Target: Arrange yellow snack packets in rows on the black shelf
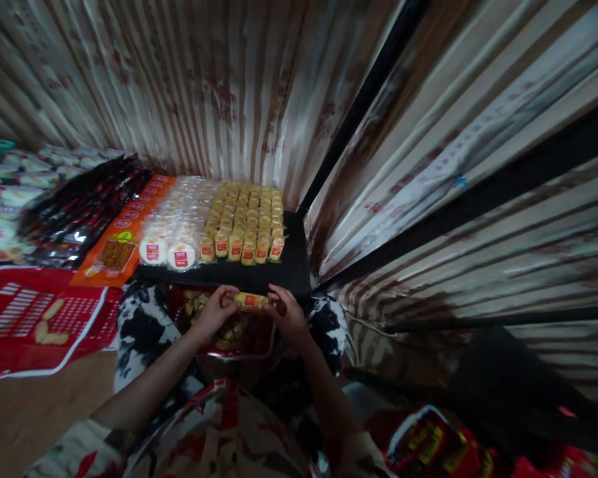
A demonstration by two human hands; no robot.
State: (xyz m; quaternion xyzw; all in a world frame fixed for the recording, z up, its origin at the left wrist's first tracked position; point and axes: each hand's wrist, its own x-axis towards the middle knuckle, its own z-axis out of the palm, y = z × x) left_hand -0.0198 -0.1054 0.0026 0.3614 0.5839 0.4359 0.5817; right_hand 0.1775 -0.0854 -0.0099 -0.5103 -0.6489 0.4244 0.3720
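Between my two hands is a small yellow wrapped snack (pixel 252 301) with a red label, held level above my lap. My left hand (pixel 218 309) pinches its left end, and my right hand (pixel 288 313) grips its right end. Just beyond them, rows of similar yellow wrapped snacks (pixel 248 216) stand on the black table (pixel 295 255). Beneath my hands, a red basket (pixel 272 342) between my knees holds more packets in yellowish wrappers (pixel 232 335), partly hidden by my left arm.
Left of the yellow rows lie round white packaged snacks (pixel 182 252), orange packets (pixel 112 255), dark shiny packets (pixel 87 216) and white bags (pixel 22 179). A red basket (pixel 87 318) with several pale pieces stands at left. Red packages (pixel 428 441) sit at lower right. Pleated curtain (pixel 219 86) hangs behind.
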